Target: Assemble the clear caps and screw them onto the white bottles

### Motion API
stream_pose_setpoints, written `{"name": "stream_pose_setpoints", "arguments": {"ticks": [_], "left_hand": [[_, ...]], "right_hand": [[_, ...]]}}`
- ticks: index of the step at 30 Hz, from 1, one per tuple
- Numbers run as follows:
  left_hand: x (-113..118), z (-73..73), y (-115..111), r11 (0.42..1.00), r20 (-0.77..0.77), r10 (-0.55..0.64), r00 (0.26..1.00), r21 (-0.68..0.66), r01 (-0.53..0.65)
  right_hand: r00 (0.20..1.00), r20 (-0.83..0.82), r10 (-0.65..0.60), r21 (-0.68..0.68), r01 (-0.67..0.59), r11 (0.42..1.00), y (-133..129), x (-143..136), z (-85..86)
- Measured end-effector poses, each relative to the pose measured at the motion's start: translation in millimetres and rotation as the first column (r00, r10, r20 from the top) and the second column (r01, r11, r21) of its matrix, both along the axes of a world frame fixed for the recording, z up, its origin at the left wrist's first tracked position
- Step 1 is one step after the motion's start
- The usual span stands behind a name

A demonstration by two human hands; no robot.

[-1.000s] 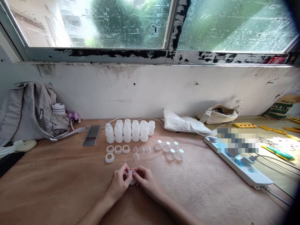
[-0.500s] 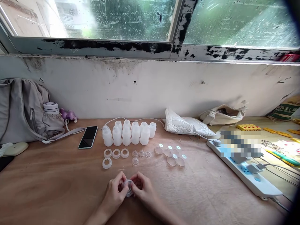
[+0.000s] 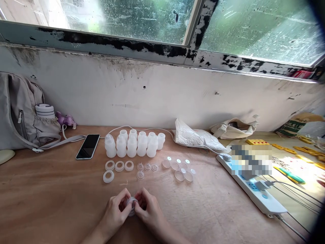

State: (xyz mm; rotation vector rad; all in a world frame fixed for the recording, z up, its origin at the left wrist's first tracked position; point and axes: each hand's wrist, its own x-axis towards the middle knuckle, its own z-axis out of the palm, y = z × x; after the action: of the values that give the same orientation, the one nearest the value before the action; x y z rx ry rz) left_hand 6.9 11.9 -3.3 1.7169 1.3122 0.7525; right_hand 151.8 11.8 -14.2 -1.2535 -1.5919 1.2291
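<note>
Close to the front of the table, my left hand (image 3: 117, 207) and my right hand (image 3: 147, 206) pinch a translucent bottle collar ring (image 3: 132, 200) between them, thumbs pressed at its middle. Whether a teat sits inside the ring is hidden by my fingers. Beyond them lie several loose collar rings (image 3: 108, 176) on the left and several clear silicone teats (image 3: 140, 175) in the middle. To the right are several round clear caps (image 3: 179, 176) with small white discs (image 3: 178, 161) by them. Frosted baby bottles (image 3: 121, 149) stand upright in rows behind.
A phone (image 3: 88, 146) lies left of the bottles, near a grey backpack (image 3: 22, 115). A white padded pouch (image 3: 198, 135) and a cloth bag (image 3: 233, 128) rest along the wall. On the right stretches a power strip (image 3: 256, 195) with cables and a green-handled tool (image 3: 289, 175).
The camera view has turned and tilted a little, so the table things appear shifted left. Both hands keep hold of the collar ring, which now looks tipped more edge-on.
</note>
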Motion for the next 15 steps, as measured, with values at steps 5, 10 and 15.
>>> {"name": "stream_pose_setpoints", "arguments": {"ticks": [5, 10, 15], "left_hand": [[4.8, 5.5, -2.6, 1.0, 0.08, 0.016, 0.997, -0.002, -0.016], [8.1, 8.4, -5.9, 0.999, 0.111, -0.003, 0.994, 0.039, -0.001], [9.0, 3.5, -5.7, 0.997, 0.084, 0.028, 0.996, 0.07, -0.034]], "right_hand": [[1.0, -0.007, -0.01, 0.08, 0.01, 0.997, -0.2, 7.8, 8.0], [0.995, -0.089, 0.054, 0.068, -0.048, 0.997, 1.6, 12.7, 6.3], [0.997, -0.067, 0.041, 0.104, -0.034, 0.994, 2.6, 11.6, 1.8]]}}
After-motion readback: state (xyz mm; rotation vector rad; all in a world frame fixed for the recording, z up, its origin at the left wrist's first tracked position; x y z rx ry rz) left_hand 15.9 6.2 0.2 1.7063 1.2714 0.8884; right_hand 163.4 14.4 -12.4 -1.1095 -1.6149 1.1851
